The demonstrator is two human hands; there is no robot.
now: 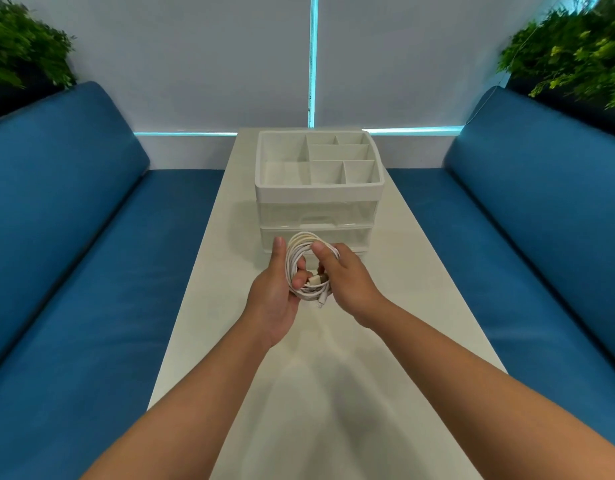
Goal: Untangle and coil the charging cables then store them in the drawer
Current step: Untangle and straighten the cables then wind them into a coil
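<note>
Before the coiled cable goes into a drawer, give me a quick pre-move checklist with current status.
1. White charging cable coiled into loops: ok.
2. Both hands hold the coil, left hand and right hand: ok.
3. Loose ends tucked: not ok, the USB plug lies across the coil and a small connector dangles below.
4. Upper drawer open: not ok, it looks closed.
5. Lower drawer open: not ok, it looks closed.
6. Drawers empty inside: cannot tell.

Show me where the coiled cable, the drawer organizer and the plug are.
coiled cable (301,241), head view, top of loop.
drawer organizer (318,192), head view, front rim.
plug (316,280), head view, its body.
</note>
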